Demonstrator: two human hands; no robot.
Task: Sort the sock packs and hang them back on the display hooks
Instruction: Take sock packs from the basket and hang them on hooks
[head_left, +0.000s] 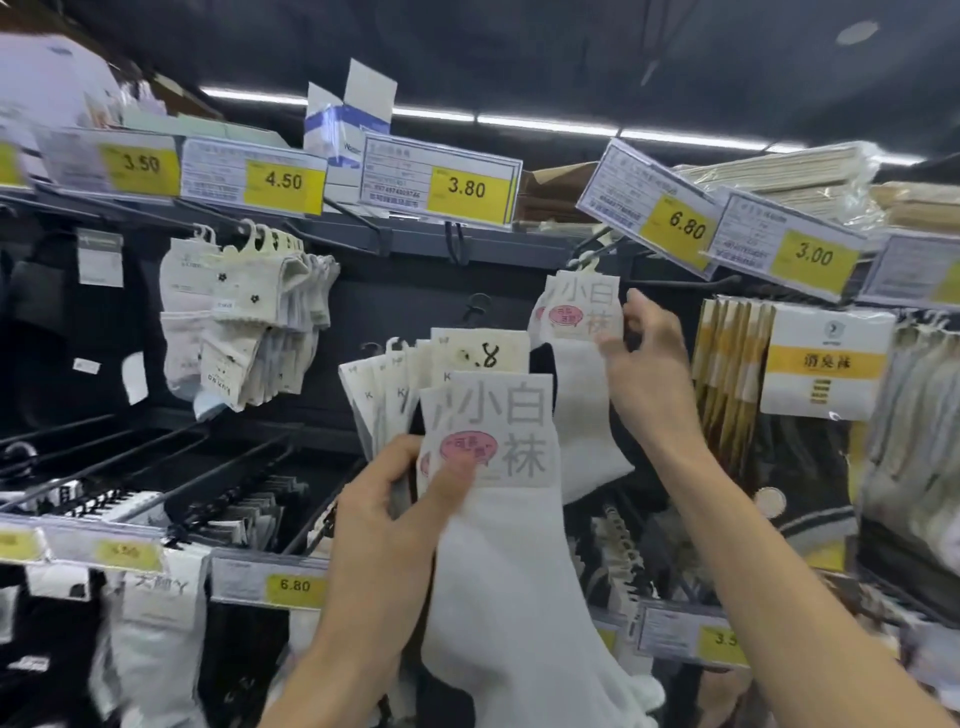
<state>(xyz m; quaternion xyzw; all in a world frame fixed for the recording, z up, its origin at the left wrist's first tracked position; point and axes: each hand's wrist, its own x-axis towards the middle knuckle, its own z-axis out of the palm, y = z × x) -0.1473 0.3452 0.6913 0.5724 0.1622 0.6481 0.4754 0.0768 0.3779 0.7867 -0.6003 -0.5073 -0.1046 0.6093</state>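
My left hand (387, 512) grips a fan of sock packs (467, 395) low in front of the shelf, the thumb pressed on the printed card of the front pack (498, 431) and the fingers curled behind. My right hand (652, 374) is raised to the hanging pack (579, 312) of the same kind and pinches the right edge of its card between thumb and fingers. This pack sits on the display hook (592, 248) under the 6.80 price tag (670, 218). I think the step is to settle it there properly. To do this well, I should push the small plastic hanger far back along the wire, make the card face outward and let go gently so the pack does not swing off. The hanging pack has its long axis vertical, with the hanger on top and the white toe pointing down and a little to the right. The packs in my left hand stand almost upright too, hangers up, socks falling past my wrist.
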